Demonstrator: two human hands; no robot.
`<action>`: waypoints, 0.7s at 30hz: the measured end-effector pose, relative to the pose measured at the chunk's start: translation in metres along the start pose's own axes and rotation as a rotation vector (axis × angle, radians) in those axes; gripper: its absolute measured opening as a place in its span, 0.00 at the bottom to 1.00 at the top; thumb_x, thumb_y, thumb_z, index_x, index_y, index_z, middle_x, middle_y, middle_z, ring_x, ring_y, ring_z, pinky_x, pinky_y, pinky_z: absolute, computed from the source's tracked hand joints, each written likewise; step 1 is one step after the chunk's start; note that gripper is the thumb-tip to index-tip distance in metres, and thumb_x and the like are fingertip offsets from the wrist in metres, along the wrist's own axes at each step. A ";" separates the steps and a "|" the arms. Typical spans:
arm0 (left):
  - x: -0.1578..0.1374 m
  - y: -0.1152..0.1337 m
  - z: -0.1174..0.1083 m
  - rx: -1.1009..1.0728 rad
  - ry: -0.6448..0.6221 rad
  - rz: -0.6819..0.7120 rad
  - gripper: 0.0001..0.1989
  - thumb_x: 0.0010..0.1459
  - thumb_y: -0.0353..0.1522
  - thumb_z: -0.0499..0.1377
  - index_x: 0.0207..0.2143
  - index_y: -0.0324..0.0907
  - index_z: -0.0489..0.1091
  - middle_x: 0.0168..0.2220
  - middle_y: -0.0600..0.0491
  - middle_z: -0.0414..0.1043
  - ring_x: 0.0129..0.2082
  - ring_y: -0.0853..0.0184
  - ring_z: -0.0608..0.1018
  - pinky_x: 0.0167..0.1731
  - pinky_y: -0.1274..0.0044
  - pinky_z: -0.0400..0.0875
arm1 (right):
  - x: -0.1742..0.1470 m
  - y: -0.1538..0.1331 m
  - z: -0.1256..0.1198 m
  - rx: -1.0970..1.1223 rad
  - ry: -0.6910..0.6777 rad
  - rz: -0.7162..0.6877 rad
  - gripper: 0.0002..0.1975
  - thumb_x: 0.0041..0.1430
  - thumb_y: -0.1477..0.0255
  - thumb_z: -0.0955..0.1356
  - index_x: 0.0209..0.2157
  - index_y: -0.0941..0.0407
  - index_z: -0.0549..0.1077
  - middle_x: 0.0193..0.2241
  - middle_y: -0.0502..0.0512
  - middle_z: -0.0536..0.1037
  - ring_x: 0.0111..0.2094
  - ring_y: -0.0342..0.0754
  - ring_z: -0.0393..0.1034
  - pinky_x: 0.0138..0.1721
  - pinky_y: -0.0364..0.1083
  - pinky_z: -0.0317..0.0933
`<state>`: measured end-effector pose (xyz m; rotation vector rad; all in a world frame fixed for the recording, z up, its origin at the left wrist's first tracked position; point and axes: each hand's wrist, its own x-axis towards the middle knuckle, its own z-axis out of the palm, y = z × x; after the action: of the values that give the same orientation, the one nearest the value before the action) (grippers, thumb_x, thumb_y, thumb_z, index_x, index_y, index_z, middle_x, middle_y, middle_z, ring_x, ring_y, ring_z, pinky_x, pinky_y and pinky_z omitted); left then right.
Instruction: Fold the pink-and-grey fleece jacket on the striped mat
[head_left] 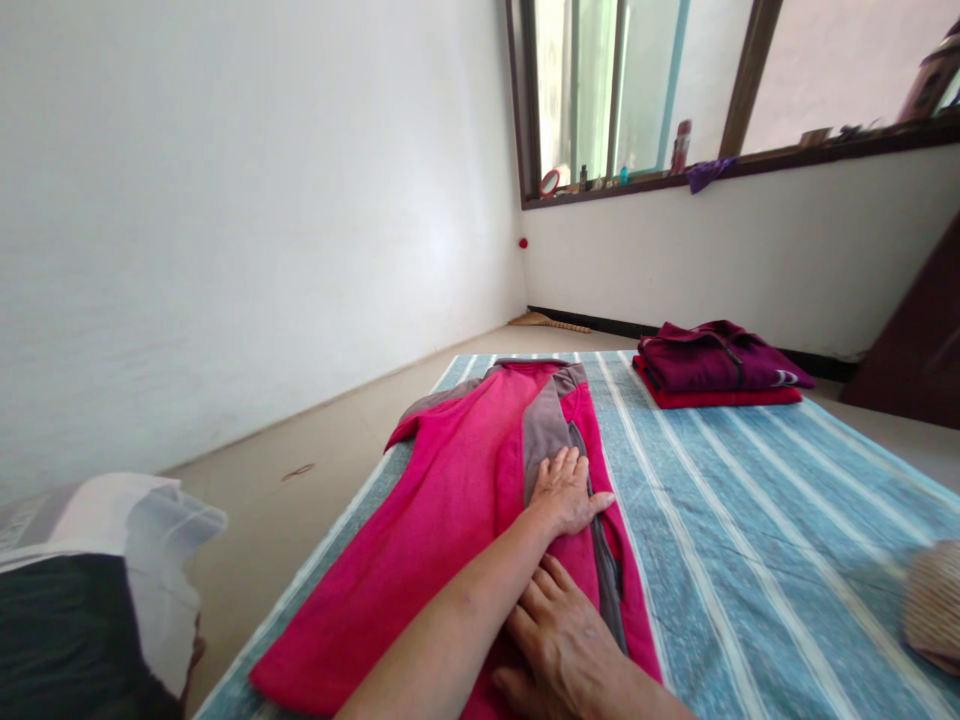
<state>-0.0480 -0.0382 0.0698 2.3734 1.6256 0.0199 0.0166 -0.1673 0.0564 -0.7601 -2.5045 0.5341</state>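
Observation:
A pink jacket (442,500) with grey shoulder panels and a dark zipper lies spread on a blue striped sheet, one side folded over toward its middle. My left hand (562,490) rests flat on the folded part beside the zipper, fingers together and stretched out, thumb apart. Nearer to me, my right hand (559,635) lies palm down on the same jacket, partly behind my left forearm, its fingers extended. Neither hand grips the cloth.
Folded maroon and red clothes (712,360) are stacked at the far right of the striped sheet (697,500). A beige knitted-looking item (934,605) sits at the right edge. White and dark bags (97,590) stand at lower left. Small bottles line the window sill (637,185).

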 end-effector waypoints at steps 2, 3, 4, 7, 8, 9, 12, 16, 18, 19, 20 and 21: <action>0.000 0.000 0.000 -0.005 0.003 0.000 0.42 0.58 0.55 0.37 0.65 0.34 0.45 0.68 0.42 0.37 0.67 0.57 0.41 0.62 0.58 0.39 | 0.000 -0.001 0.000 0.007 0.005 0.010 0.33 0.53 0.60 0.70 0.59 0.55 0.62 0.58 0.56 0.65 0.60 0.56 0.51 0.64 0.53 0.36; -0.001 0.000 -0.001 -0.006 0.003 0.000 0.42 0.58 0.56 0.38 0.65 0.34 0.45 0.68 0.42 0.37 0.67 0.57 0.41 0.62 0.58 0.39 | 0.000 -0.001 0.000 0.006 0.004 0.011 0.33 0.53 0.60 0.70 0.59 0.55 0.62 0.58 0.57 0.64 0.61 0.56 0.51 0.64 0.53 0.36; -0.001 0.000 -0.001 -0.004 0.002 0.000 0.43 0.58 0.56 0.37 0.65 0.34 0.45 0.68 0.42 0.37 0.67 0.57 0.41 0.62 0.58 0.39 | 0.000 -0.001 0.000 0.003 0.002 0.008 0.34 0.53 0.60 0.70 0.59 0.55 0.61 0.58 0.57 0.64 0.61 0.56 0.51 0.64 0.54 0.36; -0.001 0.001 -0.002 0.009 -0.006 -0.002 0.41 0.59 0.55 0.37 0.65 0.35 0.45 0.68 0.42 0.37 0.67 0.57 0.41 0.62 0.58 0.39 | 0.000 -0.001 -0.001 -0.011 -0.008 0.000 0.34 0.53 0.59 0.70 0.60 0.54 0.61 0.58 0.56 0.64 0.61 0.56 0.51 0.64 0.54 0.37; -0.001 0.001 -0.002 0.016 -0.007 -0.003 0.41 0.59 0.55 0.37 0.65 0.36 0.45 0.68 0.42 0.37 0.67 0.57 0.40 0.62 0.58 0.39 | 0.000 0.000 -0.001 -0.016 -0.010 -0.002 0.34 0.53 0.59 0.70 0.59 0.54 0.61 0.58 0.55 0.65 0.60 0.55 0.51 0.64 0.54 0.37; -0.001 0.000 -0.002 0.022 -0.006 -0.002 0.40 0.60 0.54 0.37 0.65 0.36 0.45 0.68 0.42 0.37 0.67 0.58 0.41 0.62 0.58 0.39 | 0.000 0.000 0.000 -0.020 -0.007 -0.004 0.34 0.53 0.59 0.70 0.59 0.55 0.61 0.57 0.55 0.65 0.60 0.55 0.52 0.64 0.54 0.38; -0.001 -0.001 0.000 0.034 0.015 0.006 0.39 0.60 0.54 0.38 0.65 0.37 0.45 0.68 0.42 0.38 0.67 0.57 0.41 0.62 0.58 0.40 | 0.000 0.001 0.000 -0.020 0.005 -0.025 0.34 0.54 0.59 0.69 0.59 0.56 0.61 0.57 0.58 0.65 0.60 0.56 0.52 0.64 0.55 0.37; 0.000 -0.006 0.001 -0.027 0.066 0.020 0.39 0.60 0.54 0.39 0.65 0.37 0.45 0.67 0.43 0.40 0.67 0.59 0.43 0.62 0.60 0.42 | 0.000 0.001 -0.001 0.002 -0.004 -0.023 0.32 0.55 0.58 0.68 0.59 0.55 0.61 0.59 0.58 0.63 0.61 0.57 0.50 0.64 0.55 0.36; 0.000 -0.009 -0.001 -0.063 0.107 0.023 0.39 0.61 0.53 0.39 0.64 0.36 0.46 0.67 0.43 0.42 0.66 0.60 0.46 0.62 0.63 0.44 | 0.000 0.001 -0.002 0.004 -0.034 0.003 0.31 0.56 0.56 0.67 0.58 0.54 0.62 0.60 0.58 0.61 0.61 0.57 0.50 0.64 0.55 0.38; 0.000 -0.011 -0.004 -0.068 0.132 0.015 0.38 0.61 0.52 0.40 0.64 0.35 0.47 0.67 0.43 0.43 0.66 0.61 0.47 0.62 0.65 0.45 | 0.000 0.001 -0.002 -0.001 -0.049 0.014 0.31 0.57 0.55 0.66 0.58 0.54 0.62 0.60 0.58 0.60 0.61 0.58 0.51 0.64 0.55 0.39; 0.001 -0.013 -0.007 -0.063 0.158 -0.002 0.37 0.62 0.51 0.40 0.64 0.34 0.48 0.66 0.43 0.45 0.66 0.62 0.48 0.62 0.67 0.45 | -0.001 0.001 -0.002 -0.010 -0.060 0.023 0.31 0.57 0.55 0.66 0.59 0.55 0.61 0.60 0.59 0.60 0.61 0.59 0.51 0.63 0.56 0.40; 0.001 -0.015 -0.010 -0.051 0.182 -0.028 0.36 0.62 0.50 0.40 0.63 0.34 0.49 0.66 0.43 0.46 0.66 0.62 0.48 0.62 0.68 0.46 | -0.001 0.002 -0.001 -0.021 -0.068 0.029 0.32 0.58 0.54 0.65 0.59 0.55 0.61 0.60 0.61 0.60 0.61 0.60 0.52 0.63 0.57 0.40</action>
<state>-0.0627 -0.0300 0.0757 2.3696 1.7153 0.2770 0.0184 -0.1660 0.0560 -0.7993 -2.5691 0.5536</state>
